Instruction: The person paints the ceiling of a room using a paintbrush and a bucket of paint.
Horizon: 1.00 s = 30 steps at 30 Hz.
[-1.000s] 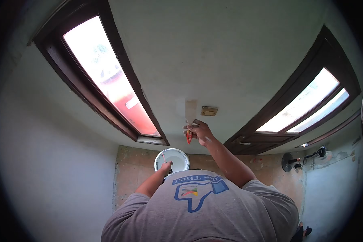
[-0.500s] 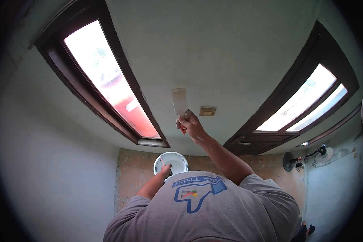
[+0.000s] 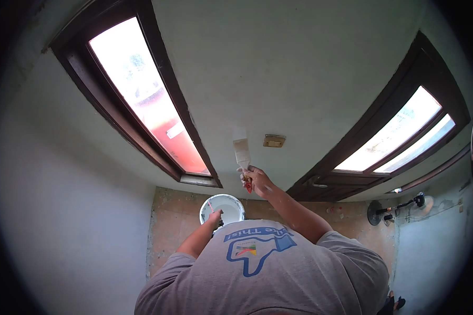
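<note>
My right hand [image 3: 255,179] is closed around the red handle of a putty knife [image 3: 242,152], its wide pale blade pointing up along the wall. Just right of the blade a beige switch plate [image 3: 274,140] sits on the wall. Lower down, my left hand [image 3: 215,217] is closed over the near side of a white bucket [image 3: 237,203]. A thin pink stick [image 3: 211,205] rises from that hand across the bucket's opening. My fingers hide how it is gripped, and the lower part of the bucket is hidden by my body.
A dark-framed window [image 3: 181,152] is at left and a dark wooden door with glass panes [image 3: 320,184] at right. A black standing fan [image 3: 374,212] stands near the right wall. The brownish floor [image 3: 165,226] shows behind my arms.
My right hand and the putty knife have moved down and slightly right along the wall, lower beside the switch plate. My left hand stays at the bucket.
</note>
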Each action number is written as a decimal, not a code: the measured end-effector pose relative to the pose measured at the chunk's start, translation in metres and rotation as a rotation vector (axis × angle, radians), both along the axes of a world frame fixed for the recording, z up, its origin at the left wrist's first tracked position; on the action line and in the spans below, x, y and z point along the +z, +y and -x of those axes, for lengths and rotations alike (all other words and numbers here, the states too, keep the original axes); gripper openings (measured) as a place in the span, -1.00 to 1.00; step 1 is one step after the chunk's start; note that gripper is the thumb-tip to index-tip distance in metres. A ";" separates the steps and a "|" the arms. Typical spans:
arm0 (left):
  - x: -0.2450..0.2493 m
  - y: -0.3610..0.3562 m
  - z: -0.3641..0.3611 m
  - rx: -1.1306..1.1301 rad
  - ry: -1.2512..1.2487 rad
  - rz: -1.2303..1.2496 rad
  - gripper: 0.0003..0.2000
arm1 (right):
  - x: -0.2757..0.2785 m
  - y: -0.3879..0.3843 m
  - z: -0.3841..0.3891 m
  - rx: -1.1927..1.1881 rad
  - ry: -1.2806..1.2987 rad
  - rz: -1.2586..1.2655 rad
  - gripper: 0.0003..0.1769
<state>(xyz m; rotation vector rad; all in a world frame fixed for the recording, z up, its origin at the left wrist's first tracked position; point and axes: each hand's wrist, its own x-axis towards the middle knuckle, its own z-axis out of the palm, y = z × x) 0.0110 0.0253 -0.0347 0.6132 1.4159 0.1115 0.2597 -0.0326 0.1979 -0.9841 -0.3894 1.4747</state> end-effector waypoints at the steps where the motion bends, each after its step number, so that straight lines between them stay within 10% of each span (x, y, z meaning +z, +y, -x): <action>1: -0.001 -0.002 0.001 -0.004 0.003 0.002 -0.81 | 0.003 -0.003 0.000 0.002 0.001 0.007 -0.77; 9: -0.002 -0.004 -0.005 -0.027 -0.026 -0.003 -0.81 | 0.056 0.019 -0.027 -0.241 -0.505 -0.201 -0.71; 21: 0.008 -0.004 -0.006 -0.044 -0.014 -0.031 -0.81 | -0.004 -0.023 -0.008 -0.200 -0.164 0.046 -0.72; 26: 0.001 -0.003 -0.005 -0.068 -0.021 -0.023 -0.80 | 0.015 -0.028 -0.020 -0.655 -1.133 -0.286 -0.83; 30: -0.001 -0.003 -0.007 -0.111 -0.005 -0.043 -0.79 | 0.044 -0.028 -0.022 -0.597 -1.089 -0.267 -0.82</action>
